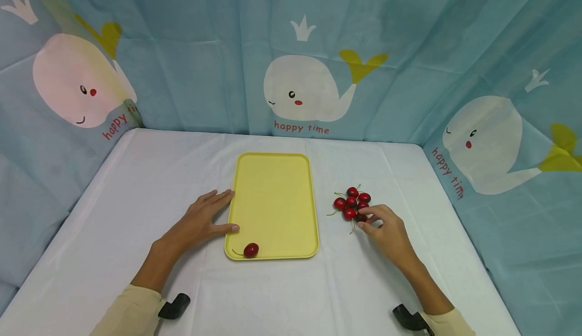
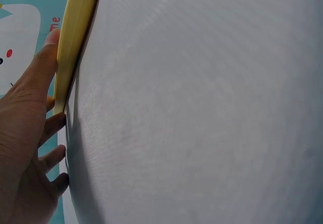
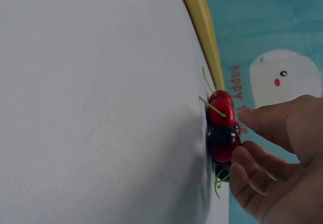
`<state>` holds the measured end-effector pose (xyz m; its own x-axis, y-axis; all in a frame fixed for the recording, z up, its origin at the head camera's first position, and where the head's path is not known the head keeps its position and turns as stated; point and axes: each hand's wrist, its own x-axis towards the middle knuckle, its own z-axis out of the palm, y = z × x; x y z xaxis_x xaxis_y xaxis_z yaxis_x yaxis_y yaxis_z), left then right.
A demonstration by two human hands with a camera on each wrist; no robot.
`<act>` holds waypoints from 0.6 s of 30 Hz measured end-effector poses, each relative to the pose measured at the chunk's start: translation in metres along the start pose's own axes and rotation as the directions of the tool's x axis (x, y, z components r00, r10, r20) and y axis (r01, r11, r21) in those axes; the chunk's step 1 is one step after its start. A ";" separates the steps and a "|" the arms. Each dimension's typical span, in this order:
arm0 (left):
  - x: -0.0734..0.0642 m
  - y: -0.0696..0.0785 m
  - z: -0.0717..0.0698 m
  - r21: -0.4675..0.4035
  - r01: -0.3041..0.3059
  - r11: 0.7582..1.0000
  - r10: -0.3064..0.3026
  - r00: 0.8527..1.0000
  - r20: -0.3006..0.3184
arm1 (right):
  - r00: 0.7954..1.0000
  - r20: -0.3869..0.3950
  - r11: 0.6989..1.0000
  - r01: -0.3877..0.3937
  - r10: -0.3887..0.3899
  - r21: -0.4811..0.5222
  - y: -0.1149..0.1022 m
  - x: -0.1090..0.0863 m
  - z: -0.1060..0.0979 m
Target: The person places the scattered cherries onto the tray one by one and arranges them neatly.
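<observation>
A yellow rectangular tray [image 1: 275, 204] lies on the white cloth, with one dark red cherry [image 1: 251, 250] and its stem at the near left corner. My left hand [image 1: 200, 220] rests at the tray's left edge, fingers spread, thumb over the rim; the left wrist view shows the thumb against the tray's side [image 2: 75, 42]. Right of the tray, several red cherries [image 1: 351, 202] with green stems sit clustered. My right hand [image 1: 386, 230] is at their near side, thumb and fingertips parted around a dark cherry [image 3: 223, 142]. Whether they touch it is hard to tell.
A white cloth [image 1: 182, 169] covers the table. Blue curtains [image 1: 195, 73] printed with whales hang behind it and along both sides. A black wrist device [image 1: 175, 306] is at the left sleeve, another [image 1: 411, 318] at the right.
</observation>
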<state>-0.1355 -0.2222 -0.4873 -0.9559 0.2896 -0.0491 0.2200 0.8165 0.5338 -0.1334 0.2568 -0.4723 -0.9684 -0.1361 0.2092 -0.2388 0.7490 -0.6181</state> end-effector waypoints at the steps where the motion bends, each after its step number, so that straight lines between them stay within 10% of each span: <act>1: 0.000 0.000 0.000 0.000 0.000 1.000 0.000 1.000 0.000 | 1.000 0.004 1.000 0.001 -0.001 -0.004 0.000 0.001 0.000; 18: 0.002 -0.002 0.003 0.008 0.018 1.000 -0.018 1.000 -0.002 | 0.995 0.077 0.994 -0.063 0.070 -0.094 0.009 0.004 0.003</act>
<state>-0.1372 -0.2217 -0.4914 -0.9599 0.2744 -0.0571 0.2047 0.8255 0.5260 -0.1398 0.2610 -0.4797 -0.9854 -0.1328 0.1065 -0.1698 0.8135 -0.5562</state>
